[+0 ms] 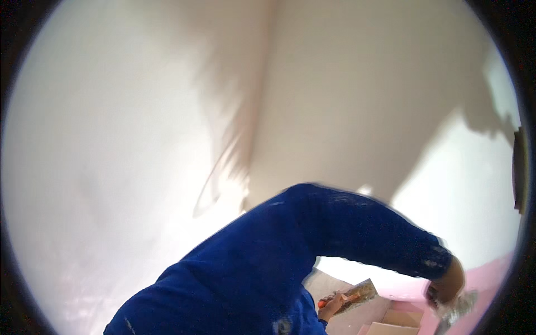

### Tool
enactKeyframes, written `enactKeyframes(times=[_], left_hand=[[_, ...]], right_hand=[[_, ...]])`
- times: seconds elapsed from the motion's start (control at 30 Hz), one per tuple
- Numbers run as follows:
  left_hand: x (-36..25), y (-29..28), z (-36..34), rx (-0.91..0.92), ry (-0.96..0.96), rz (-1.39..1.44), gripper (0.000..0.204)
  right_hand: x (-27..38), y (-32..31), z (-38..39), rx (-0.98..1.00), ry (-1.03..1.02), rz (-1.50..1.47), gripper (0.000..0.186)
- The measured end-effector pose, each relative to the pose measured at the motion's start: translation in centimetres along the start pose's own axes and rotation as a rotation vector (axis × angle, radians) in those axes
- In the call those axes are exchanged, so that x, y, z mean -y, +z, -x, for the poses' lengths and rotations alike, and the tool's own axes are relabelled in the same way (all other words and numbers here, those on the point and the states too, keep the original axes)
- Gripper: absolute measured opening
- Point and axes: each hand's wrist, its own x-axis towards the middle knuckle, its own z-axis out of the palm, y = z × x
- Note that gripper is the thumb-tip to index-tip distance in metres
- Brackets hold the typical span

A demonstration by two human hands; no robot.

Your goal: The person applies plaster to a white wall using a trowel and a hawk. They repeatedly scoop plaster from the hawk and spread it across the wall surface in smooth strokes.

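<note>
- Head view: pale walls (84,145) meet in a crease towards 12 o'clock; a pink band (491,274) shows at 4.
- A blue sleeve (268,245) blocks much of 6; brown panels (399,318) lie at 5.
- Left hand (333,305), 5 o'clock, grips a smeared trowel (364,291).
- Right hand (451,283), 4 o'clock, meets a pale blurred object (464,303); grip unclear.

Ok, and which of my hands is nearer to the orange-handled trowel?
Right. Your right hand grips the orange-handled trowel; your left hand is apart from it, farther toward the picture's right edge, with a blurred pale thing at its fingers.
</note>
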Motion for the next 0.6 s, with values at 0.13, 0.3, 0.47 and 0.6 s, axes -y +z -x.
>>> enactKeyframes(times=[0.13, 0.3, 0.47, 0.6], left_hand=[[-1.5, -0.3, 21.9, -0.279, -0.148, 0.121, 0.031], [-7.0, -2.4, 52.2, -0.548, -0.42, -0.041, 0.057], [2.2, 10.6, 55.4, -0.783, -0.926, -0.11, 0.052], [11.3, 23.2, 43.8, -0.864, -1.006, -0.186, 0.055]], right_hand=[[-3.6, 7.1, 8.4, 0.005, -0.118, 0.057, 0.024], [-6.1, 18.7, 22.0, -0.072, -0.279, 0.0, 0.023], [-9.3, 15.3, 15.1, 0.121, -0.399, -0.06, 0.019], [-5.6, 6.0, 3.0, 0.438, -0.755, 0.148, 0.014]])
